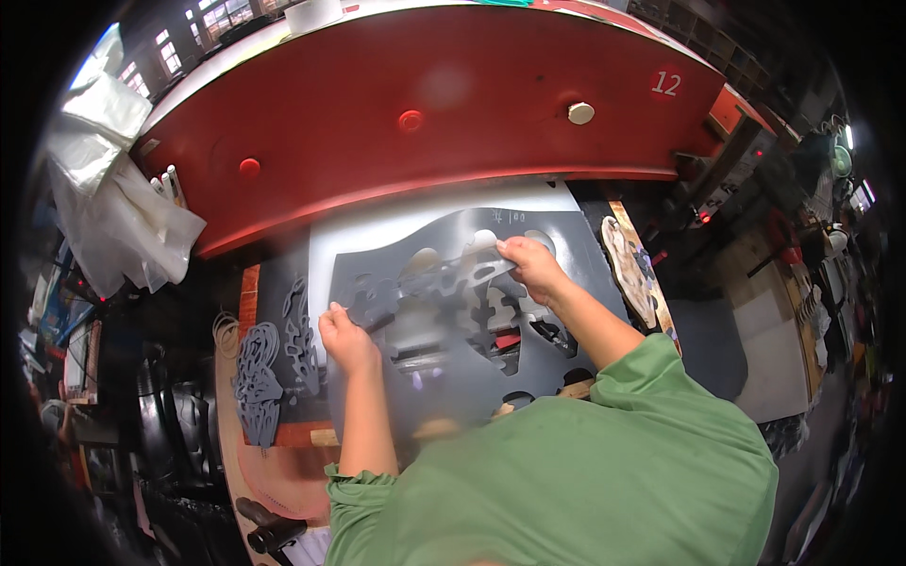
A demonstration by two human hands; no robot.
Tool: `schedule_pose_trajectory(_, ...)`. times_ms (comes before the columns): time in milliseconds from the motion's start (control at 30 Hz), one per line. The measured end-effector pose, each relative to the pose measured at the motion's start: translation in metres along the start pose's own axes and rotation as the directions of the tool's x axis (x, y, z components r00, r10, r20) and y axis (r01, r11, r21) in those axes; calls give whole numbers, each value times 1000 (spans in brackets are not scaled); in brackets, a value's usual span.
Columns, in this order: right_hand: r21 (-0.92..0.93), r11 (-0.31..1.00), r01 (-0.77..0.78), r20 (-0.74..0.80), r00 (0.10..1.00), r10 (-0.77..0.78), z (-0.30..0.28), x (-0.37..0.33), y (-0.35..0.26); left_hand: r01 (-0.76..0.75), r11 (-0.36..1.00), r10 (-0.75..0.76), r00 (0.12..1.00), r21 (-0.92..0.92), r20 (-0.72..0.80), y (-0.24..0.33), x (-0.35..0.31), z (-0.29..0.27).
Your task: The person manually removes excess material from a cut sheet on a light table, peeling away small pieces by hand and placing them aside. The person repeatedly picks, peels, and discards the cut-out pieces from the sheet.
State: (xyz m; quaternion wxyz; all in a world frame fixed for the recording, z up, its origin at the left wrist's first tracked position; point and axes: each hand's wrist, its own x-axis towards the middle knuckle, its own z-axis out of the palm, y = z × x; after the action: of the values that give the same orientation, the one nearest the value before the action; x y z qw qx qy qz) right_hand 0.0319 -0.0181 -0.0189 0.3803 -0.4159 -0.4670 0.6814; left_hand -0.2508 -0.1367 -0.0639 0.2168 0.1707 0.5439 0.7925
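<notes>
Between my hands stretches a thin grey cut-out piece [429, 288] with several openings, partly blurred against a like-coloured sheet. My left hand [349, 341] pinches its left end, thumb and fingers together. At its right end my right hand [535, 267] grips it near the upper edge. Beneath and around it spreads a large dark grey sheet [580, 255] with shaped holes, its near part reaching toward my body. Through some holes darker things and a bit of red show. A white board [326, 247] lies under the far edge of the sheet.
A red machine beam [453, 104] with round buttons crosses the far side. Left stand piled grey cut-out pieces [257, 373]; clear plastic bags [123, 203] hang beyond them. Right lie a light-coloured cut piece [629, 269] and a machine post [722, 174] with red lights.
</notes>
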Motion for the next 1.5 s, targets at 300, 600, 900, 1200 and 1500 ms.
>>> schedule_pose_trajectory(300,-48,974,221,-150,963,-226,-41,51,-71,94,991,-93,996,95,-7,21,-58,-44)
schedule_pose_trajectory(600,-79,767,637,-66,764,-641,12,51,-123,-715,525,365,679,461,637,23,-91,-57)
schedule_pose_trajectory(900,-228,587,777,340,628,-700,61,-9,-144,-810,457,218,502,366,837,13,-101,-52)
schedule_pose_trajectory(1200,-354,166,920,928,367,-56,80,-75,-29,-594,393,342,803,702,488,21,-43,-32)
schedule_pose_trajectory(1500,-894,30,447,444,894,-65,109,73,23,-615,14,98,786,789,611,-12,-28,-8)
